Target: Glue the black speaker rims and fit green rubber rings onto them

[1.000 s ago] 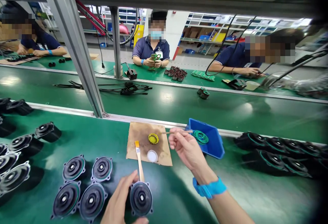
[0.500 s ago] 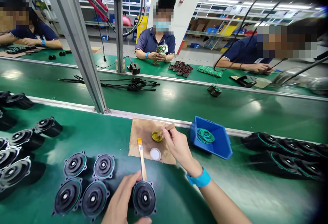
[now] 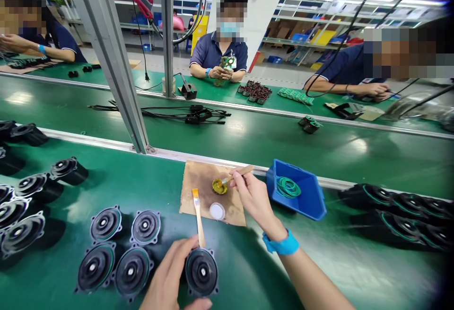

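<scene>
Brush moved into yellow pot; handle between right fingers.

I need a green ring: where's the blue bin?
In the head view, the blue bin is right of centre, just right of the right hand and cardboard.
</scene>
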Tool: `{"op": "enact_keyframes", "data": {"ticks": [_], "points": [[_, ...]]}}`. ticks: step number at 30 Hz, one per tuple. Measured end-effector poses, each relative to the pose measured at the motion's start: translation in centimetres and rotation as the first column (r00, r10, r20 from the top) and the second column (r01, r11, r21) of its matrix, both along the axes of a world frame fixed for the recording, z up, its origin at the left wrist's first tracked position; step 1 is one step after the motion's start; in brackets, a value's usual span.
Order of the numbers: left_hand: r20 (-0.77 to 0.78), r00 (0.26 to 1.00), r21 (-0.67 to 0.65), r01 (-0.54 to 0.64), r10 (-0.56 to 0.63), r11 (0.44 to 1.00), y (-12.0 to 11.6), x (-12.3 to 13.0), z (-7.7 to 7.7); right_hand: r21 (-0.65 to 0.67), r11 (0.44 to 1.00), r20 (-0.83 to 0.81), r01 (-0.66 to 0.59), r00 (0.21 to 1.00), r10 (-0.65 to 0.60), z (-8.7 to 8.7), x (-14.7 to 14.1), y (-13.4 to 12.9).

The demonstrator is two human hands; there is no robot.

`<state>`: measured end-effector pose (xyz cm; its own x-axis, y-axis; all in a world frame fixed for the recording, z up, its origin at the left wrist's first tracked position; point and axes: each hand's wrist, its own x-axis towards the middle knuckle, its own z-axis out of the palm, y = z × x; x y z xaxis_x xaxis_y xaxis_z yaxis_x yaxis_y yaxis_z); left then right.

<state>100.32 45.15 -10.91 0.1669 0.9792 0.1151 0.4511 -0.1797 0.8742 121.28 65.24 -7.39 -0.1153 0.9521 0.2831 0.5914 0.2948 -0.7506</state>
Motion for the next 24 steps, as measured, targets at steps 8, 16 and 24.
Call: {"op": "enact_keyframes", "data": {"ticks": [8, 16, 24], "points": [[0.0, 0.999, -0.015, -0.053, 0.053, 0.998, -0.3, 0.5, 0.1, -0.044, 0.995, -0.168, -0.091, 0.982, 0.082, -0.3, 1.4, -0.8], [-0.012, 0.997, 0.053, -0.07, 0.071, 0.996, -0.2, 0.5, 1.0, -0.075, 0.995, -0.273, -0.072, 0.961, 0.049, -1.6, 2.7, -2.1], [-0.116, 0.992, 0.178, -0.021, 0.042, 0.984, -0.1, 0.2, 0.8, 0.072, 0.995, -0.134, -0.076, 0.987, 0.085, 0.1, 3.3, -1.3]]}}
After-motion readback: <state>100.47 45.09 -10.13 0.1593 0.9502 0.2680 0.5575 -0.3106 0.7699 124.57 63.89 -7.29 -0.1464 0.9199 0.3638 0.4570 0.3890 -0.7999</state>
